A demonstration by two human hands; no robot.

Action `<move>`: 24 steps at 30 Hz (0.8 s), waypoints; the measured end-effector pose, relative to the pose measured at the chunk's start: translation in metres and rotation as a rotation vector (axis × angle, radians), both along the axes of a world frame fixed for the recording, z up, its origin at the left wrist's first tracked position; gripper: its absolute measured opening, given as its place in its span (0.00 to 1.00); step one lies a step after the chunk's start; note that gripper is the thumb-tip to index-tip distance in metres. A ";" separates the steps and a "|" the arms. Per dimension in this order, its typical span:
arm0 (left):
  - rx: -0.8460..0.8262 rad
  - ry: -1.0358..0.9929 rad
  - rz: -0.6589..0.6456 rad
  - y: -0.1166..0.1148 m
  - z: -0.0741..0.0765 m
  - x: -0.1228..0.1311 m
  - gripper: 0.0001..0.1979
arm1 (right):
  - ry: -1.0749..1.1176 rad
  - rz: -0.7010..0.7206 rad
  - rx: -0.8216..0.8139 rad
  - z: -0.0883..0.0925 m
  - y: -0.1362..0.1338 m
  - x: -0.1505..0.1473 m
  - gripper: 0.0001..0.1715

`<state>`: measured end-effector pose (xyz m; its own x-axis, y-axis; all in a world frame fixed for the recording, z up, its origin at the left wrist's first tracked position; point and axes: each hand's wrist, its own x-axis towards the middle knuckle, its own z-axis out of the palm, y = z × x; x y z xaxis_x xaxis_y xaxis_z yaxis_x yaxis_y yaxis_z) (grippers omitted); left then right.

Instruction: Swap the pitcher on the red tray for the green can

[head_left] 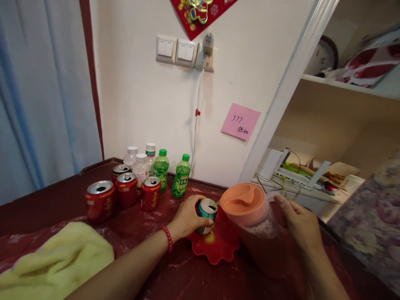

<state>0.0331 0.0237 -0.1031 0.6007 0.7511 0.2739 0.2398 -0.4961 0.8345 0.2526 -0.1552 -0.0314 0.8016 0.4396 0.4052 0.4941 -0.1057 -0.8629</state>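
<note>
My left hand [189, 217], with a red bead bracelet on the wrist, is closed around an opened teal and dark drink can [208, 209]. The can is over a red scalloped-edge tray [215, 248]. My right hand [295, 218] grips the handle of a clear pitcher [265, 243] with an orange lid [245, 202]. Brownish liquid with froth at its top shows inside. The pitcher leans left, its spout close to the can's opening; whether liquid is flowing I cannot tell.
Opened red cans [100, 200] stand at the left, in front of several clear white-capped bottles [141, 166]. Two green drink bottles [181, 177] are near the wall. A yellow cloth [62, 258] lies front left. A white cable [196, 125] hangs down the wall; shelves [350, 87] are at right.
</note>
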 end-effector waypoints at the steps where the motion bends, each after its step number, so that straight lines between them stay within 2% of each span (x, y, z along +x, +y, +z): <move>1: 0.000 0.002 0.001 0.000 0.000 0.000 0.32 | -0.008 0.002 0.003 0.000 0.000 0.000 0.33; 8: -0.012 0.007 0.007 0.000 0.001 0.000 0.32 | -0.018 0.000 0.007 -0.002 0.001 0.002 0.33; 17: -0.003 0.022 0.007 0.002 -0.006 0.001 0.32 | 0.009 0.005 -0.026 -0.003 0.000 0.005 0.32; 24: 0.009 0.017 0.003 0.003 -0.008 0.001 0.31 | -0.005 0.006 -0.016 -0.004 0.001 0.006 0.34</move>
